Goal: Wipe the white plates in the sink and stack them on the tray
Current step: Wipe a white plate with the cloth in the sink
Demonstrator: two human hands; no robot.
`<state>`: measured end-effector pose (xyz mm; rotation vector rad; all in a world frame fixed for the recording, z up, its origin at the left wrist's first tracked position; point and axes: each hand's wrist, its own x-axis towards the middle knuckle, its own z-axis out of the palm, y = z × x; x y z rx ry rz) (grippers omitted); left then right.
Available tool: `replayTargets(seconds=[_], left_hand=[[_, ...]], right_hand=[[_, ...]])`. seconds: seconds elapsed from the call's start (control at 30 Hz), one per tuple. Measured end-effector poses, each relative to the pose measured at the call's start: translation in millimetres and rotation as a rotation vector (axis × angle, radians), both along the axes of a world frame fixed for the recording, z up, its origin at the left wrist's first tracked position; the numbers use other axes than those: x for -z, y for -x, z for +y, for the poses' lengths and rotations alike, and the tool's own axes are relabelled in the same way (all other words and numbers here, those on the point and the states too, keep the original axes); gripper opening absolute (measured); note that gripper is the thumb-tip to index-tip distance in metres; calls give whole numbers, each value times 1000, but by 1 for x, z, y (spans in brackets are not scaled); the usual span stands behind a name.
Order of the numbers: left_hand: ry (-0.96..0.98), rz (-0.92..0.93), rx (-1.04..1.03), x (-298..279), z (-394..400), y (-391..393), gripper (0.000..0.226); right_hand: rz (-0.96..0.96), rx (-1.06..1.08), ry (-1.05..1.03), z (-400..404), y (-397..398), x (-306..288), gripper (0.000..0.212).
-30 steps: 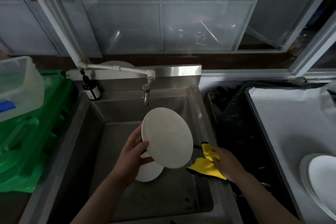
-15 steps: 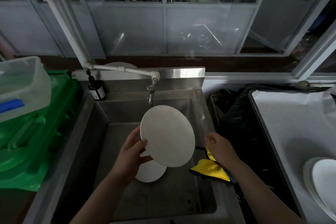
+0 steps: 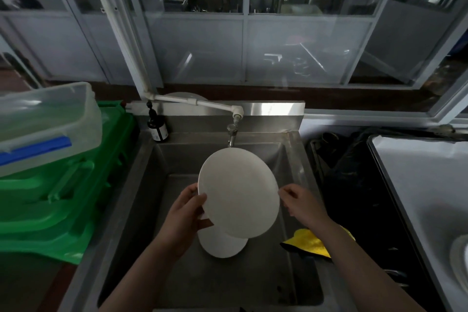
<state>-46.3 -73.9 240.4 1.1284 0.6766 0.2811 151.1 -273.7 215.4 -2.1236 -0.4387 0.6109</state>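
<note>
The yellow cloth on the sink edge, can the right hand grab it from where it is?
Probably yes. The yellow cloth lies on the sink's right edge, just under the right forearm. The right hand holds nothing; its fingers only reach toward the raised plate that the left hand grips. Nothing covers the cloth.

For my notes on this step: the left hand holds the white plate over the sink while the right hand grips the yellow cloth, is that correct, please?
Not quite. In the head view the left hand does hold the white plate over the sink, but the right hand reaches for the plate's rim; the yellow cloth lies on the sink's edge beneath that arm.
</note>
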Motion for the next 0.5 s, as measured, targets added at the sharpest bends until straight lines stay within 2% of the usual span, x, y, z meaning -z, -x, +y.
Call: replayTargets(seconds=[0.13,0.23,0.37,0.5], left_hand=[[8,-21,0,-3,8,7,19],[12,-59,5,-6,12,11,11],[-14,-53,5,-9,21,15,14],[-61,-12,28,-9,29,15,17]], right_hand=[[68,8,-37,11,8,-6,17],[153,17,-63,16,11,-9,11],[221,35,-70,18,9,-12,9],[327,138,-179,21,13,-15,14]])
